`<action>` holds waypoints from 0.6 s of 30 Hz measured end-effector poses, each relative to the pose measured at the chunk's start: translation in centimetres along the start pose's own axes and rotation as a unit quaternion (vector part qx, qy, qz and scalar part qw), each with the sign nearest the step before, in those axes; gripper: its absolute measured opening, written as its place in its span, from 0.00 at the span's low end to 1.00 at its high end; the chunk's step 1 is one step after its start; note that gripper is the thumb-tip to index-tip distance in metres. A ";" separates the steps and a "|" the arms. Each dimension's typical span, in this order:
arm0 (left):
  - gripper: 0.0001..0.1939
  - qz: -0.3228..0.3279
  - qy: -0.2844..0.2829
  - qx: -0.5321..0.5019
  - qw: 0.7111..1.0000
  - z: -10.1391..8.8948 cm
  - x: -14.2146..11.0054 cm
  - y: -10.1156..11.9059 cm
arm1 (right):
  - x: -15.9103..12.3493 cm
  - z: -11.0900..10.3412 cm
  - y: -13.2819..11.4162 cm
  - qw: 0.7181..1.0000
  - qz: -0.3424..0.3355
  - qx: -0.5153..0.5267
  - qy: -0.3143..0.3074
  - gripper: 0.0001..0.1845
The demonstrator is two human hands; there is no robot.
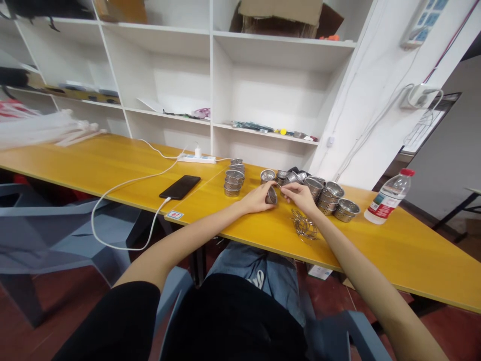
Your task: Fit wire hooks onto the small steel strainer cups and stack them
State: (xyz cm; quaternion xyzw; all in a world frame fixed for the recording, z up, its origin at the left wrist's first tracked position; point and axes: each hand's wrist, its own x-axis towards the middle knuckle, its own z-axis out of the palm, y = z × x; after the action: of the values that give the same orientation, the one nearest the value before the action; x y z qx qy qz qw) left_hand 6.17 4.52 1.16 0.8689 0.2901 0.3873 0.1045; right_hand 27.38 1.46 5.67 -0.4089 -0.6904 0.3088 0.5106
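Note:
My left hand [259, 199] is closed round a small perforated metal strainer cup [271, 196], tilted on its side above the table. Close to the cup's rim, my right hand [298, 194] pinches something thin that looks like a wire piece; its exact shape is too small to tell. Below the right hand lies a tangle of bent metal wires [305, 226]. Behind and right of the hands stand more strainer cups [330, 193], some stacked. Left of my hands is another stack of strainer cups [233, 181].
A water bottle [389, 196] with a red cap stands at the right on the yellow table [406, 250]. To the left lies a black phone [180, 187] with a white cable [98, 213] hanging past the front edge. A power strip [197, 159] sits by the white shelves [211, 75].

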 end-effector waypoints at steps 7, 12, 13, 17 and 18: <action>0.44 0.000 -0.001 0.003 1.000 0.2 0.0 -0.3 | -0.4 0.1 0.2 0.998 0.004 -0.058 -0.010 0.20; 0.47 0.005 -0.002 0.000 1.000 0.2 0.0 -0.4 | -0.4 0.1 -0.1 0.999 -0.018 -0.048 0.012 0.17; 0.47 0.006 -0.002 -0.001 1.000 0.1 0.0 -0.3 | -0.3 0.1 -0.3 0.998 -0.035 -0.047 0.023 0.17; 0.47 0.006 -0.002 0.004 1.000 0.0 0.0 -0.2 | -0.2 -0.1 -0.5 0.993 -0.086 -0.056 0.064 0.16; 0.47 0.005 -0.003 0.007 1.000 -0.1 0.0 -0.2 | -0.2 -0.1 -0.5 0.994 -0.075 -0.055 0.059 0.17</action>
State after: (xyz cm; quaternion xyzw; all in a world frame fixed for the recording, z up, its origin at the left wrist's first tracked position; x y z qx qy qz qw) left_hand 6.02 4.65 1.10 0.8722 0.2880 0.3832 0.0973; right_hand 27.39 1.08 6.00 -0.4007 -0.7037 0.2067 0.5492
